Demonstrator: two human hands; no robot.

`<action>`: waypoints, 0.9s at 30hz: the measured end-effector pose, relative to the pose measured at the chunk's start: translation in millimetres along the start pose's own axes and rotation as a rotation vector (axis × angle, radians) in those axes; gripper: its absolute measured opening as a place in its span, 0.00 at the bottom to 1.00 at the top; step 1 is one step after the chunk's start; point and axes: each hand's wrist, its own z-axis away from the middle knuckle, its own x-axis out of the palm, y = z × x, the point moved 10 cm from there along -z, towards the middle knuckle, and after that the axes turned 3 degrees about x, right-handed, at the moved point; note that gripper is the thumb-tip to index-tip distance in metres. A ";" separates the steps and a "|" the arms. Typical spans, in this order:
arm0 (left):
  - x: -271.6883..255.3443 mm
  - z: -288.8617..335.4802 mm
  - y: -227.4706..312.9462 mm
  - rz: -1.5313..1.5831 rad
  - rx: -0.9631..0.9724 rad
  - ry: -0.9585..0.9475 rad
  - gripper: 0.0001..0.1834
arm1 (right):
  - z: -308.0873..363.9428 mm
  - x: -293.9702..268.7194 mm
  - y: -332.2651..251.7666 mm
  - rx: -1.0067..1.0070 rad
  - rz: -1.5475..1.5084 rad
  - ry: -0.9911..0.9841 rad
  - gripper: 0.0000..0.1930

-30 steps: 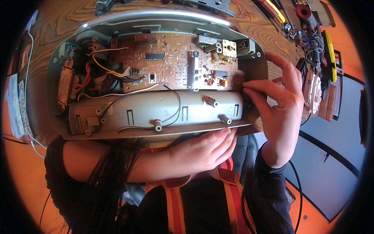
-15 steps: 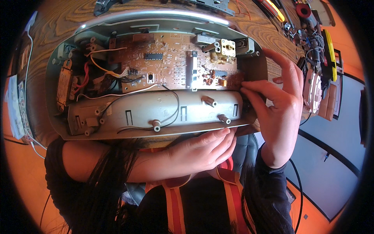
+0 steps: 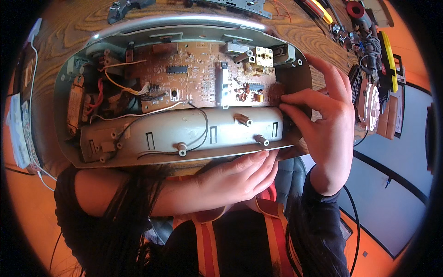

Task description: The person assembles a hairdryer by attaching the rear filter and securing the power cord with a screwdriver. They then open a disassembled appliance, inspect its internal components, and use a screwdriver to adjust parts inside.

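A long grey plastic housing with rounded ends lies open before me, its inside facing up. In it sits a brown circuit board with chips, a silver slide part and a square white tuning part. My right hand reaches over the housing's right end, thumb and forefinger pinched at the board's right edge; the exact spot between the fingertips is hidden. Along the near wall rests my left hand, fingers stretched out, fingertips against the wall's outer side.
Loose red, yellow and white wires run through the housing's left side, by a transformer. A thin black wire loops over the near part. Tools and a round speaker-like part lie at right on the wooden table.
The housing and the things on the table sit slightly further left in view. Both hands keep their places at the housing, the right one still pinching the board's edge.
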 end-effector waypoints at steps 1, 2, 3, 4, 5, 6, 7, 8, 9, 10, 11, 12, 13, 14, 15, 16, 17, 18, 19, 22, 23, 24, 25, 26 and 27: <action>0.3 0.2 0.0 -0.007 0.002 -0.003 0.20 | 0.3 -1.6 -0.9 -0.010 0.014 0.004 0.11; 0.8 0.5 0.2 -0.013 0.005 -0.007 0.20 | 0.5 -3.2 -1.8 -0.020 0.027 0.008 0.11; -1.3 0.9 0.1 0.008 0.002 0.020 0.21 | 1.1 -6.1 -1.6 -0.016 0.033 0.010 0.12; -3.0 1.4 -0.1 0.028 -0.001 0.047 0.22 | 1.6 -8.5 -1.0 -0.012 0.038 0.012 0.12; -4.7 1.9 0.1 0.050 -0.004 0.075 0.23 | 2.9 -12.3 0.5 0.005 0.036 0.013 0.12; -4.0 2.2 1.0 0.048 -0.003 0.075 0.23 | 3.6 -15.8 0.7 0.002 0.027 0.030 0.12; -3.5 2.3 2.1 0.046 -0.001 0.076 0.22 | 4.1 -16.9 3.2 0.022 0.033 0.024 0.12; -3.2 2.3 2.9 0.046 0.000 0.075 0.22 | 4.9 -18.8 3.8 0.020 0.032 0.035 0.12; -0.5 1.9 2.3 0.045 -0.012 0.044 0.21 | 5.2 -21.0 3.8 0.010 0.009 0.061 0.12; 1.5 1.3 2.0 0.041 -0.019 0.014 0.20 | 5.8 -21.3 1.8 -0.021 0.019 0.071 0.12; 3.2 0.4 1.3 0.021 -0.010 -0.007 0.19 | 5.5 -21.4 3.1 -0.022 0.021 0.083 0.12; 2.8 -0.3 -1.1 0.048 -0.019 -0.023 0.18 | 6.0 -23.8 8.0 0.014 -0.079 0.109 0.12; 5.5 0.1 1.7 0.064 0.036 -0.069 0.19 | 6.2 -25.5 15.0 0.061 -0.172 0.133 0.12; 5.6 -0.6 2.1 0.009 0.068 -0.086 0.19 | 5.3 -33.1 16.4 0.026 -0.195 0.216 0.09; 4.9 -1.4 1.4 0.006 0.073 -0.099 0.20 | 4.7 -40.3 23.3 0.042 -0.168 0.280 0.09; 3.9 -2.5 0.5 -0.029 0.074 -0.105 0.20 | 1.7 -45.3 34.5 0.073 -0.194 0.335 0.08; 4.7 -2.5 -0.2 -0.002 0.076 -0.120 0.20 | -3.1 -49.1 47.3 0.110 -0.197 0.388 0.08; 4.2 -3.0 0.3 -0.031 0.083 -0.117 0.20 | -10.6 -48.2 60.4 0.141 -0.188 0.393 0.07; 5.2 -2.8 0.6 -0.008 0.081 -0.126 0.20 | -19.7 -45.0 74.7 0.178 -0.167 0.382 0.07; 8.5 0.4 3.7 0.037 0.078 -0.145 0.20 | -49.1 -32.0 105.1 0.147 -0.078 0.388 0.07; 7.2 0.8 5.0 0.013 0.079 -0.127 0.20 | -59.2 -26.1 113.5 0.136 -0.080 0.380 0.08; 6.2 0.8 4.8 -0.002 0.069 -0.111 0.20 | -69.6 -23.6 114.0 0.079 -0.061 0.423 0.08; 3.8 0.7 3.4 -0.024 0.054 -0.081 0.20 | -78.5 -18.9 116.8 0.063 -0.052 0.435 0.08; 1.4 0.3 -1.5 0.088 0.006 -0.045 0.20 | -84.8 -17.6 118.1 0.044 -0.051 0.476 0.08; -0.8 0.0 -1.9 0.107 0.006 -0.027 0.20 | -89.6 -17.4 117.2 0.011 -0.051 0.527 0.08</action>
